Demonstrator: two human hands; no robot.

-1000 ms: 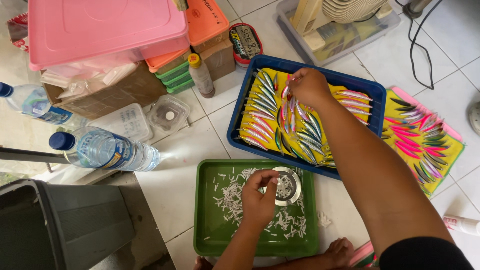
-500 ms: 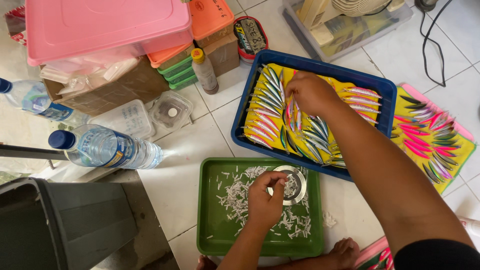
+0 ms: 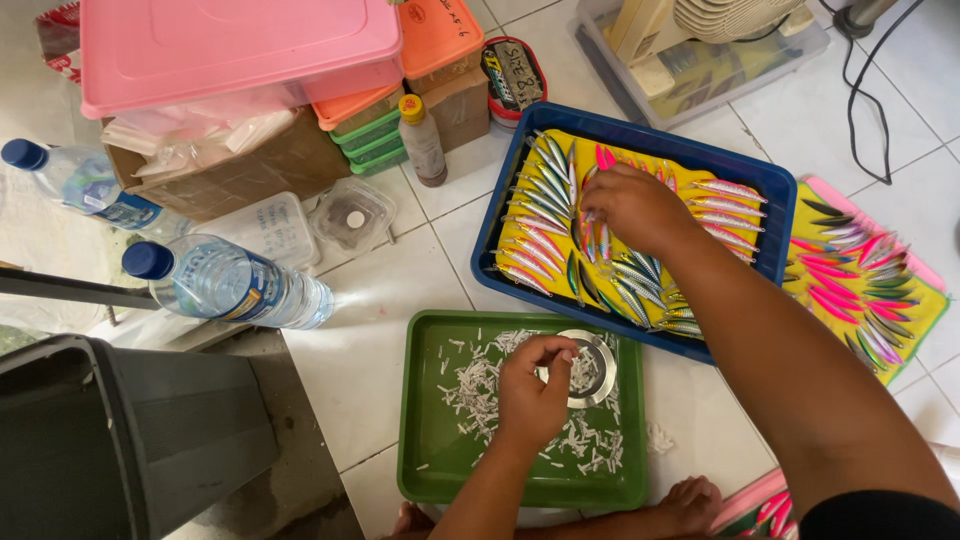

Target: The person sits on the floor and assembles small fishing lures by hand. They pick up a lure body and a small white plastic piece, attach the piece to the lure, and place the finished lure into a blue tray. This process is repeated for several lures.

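Since a second ago, the right hand (image 3: 632,205) has slid leftward across the blue tray (image 3: 510,185), from its far middle toward the left half, while the left hand (image 3: 530,395) has stayed at the metal ring. On the floor's white tiles, the blue tray carries a yellow mat (image 3: 590,140) lined with slim fishing lures (image 3: 535,225), their long axes running roughly left to right and fanned. The right hand lies directly on them, fingers curled down and seemingly pinching one lure, though the grip is hidden. Nearer the body, the green tray (image 3: 430,450) holds white scraps (image 3: 475,390) and the metal ring (image 3: 600,365); the left hand's fingertips are pinched together at the ring's rim.
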